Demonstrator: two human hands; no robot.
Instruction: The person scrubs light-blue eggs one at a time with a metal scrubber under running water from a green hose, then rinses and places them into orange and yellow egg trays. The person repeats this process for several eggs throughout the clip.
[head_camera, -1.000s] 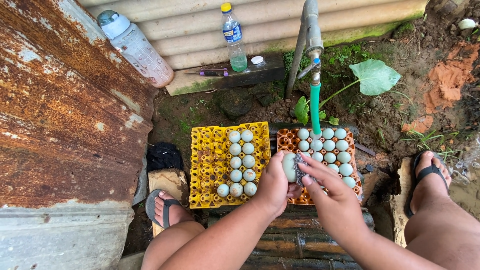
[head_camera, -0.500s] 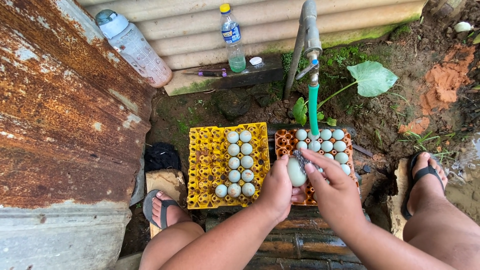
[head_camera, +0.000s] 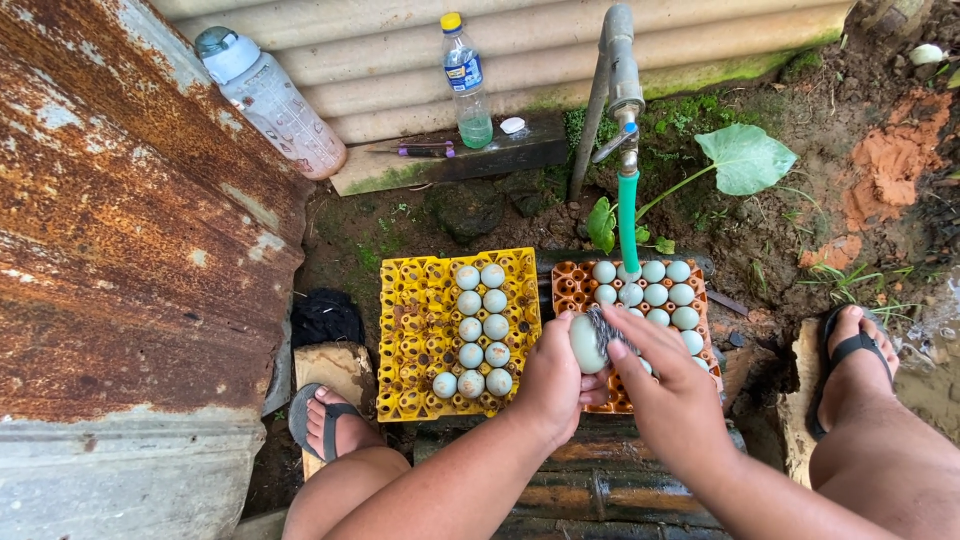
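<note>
My left hand (head_camera: 553, 385) grips a pale blue-green egg (head_camera: 585, 343) in front of me, over the gap between two egg trays. My right hand (head_camera: 668, 385) presses a small dark scrubbing pad (head_camera: 603, 330) against the egg. The yellow tray (head_camera: 415, 335) on the left holds two columns of pale eggs (head_camera: 482, 330) along its right side. To the right, an orange tray (head_camera: 572, 290) holds several more pale eggs (head_camera: 655, 295), partly hidden by my hands.
A metal tap with a green hose (head_camera: 626, 215) hangs over the orange tray. Rusty sheet metal (head_camera: 120, 230) fills the left. Two plastic bottles (head_camera: 465, 80) stand by the corrugated wall. My sandalled feet (head_camera: 855, 350) rest on muddy ground; a black cloth (head_camera: 325, 318) lies beside the yellow tray.
Both hands have shifted slightly down and then back over the trays with the egg; the right hand's fingers have moved across the egg with the scrubbing pad.
</note>
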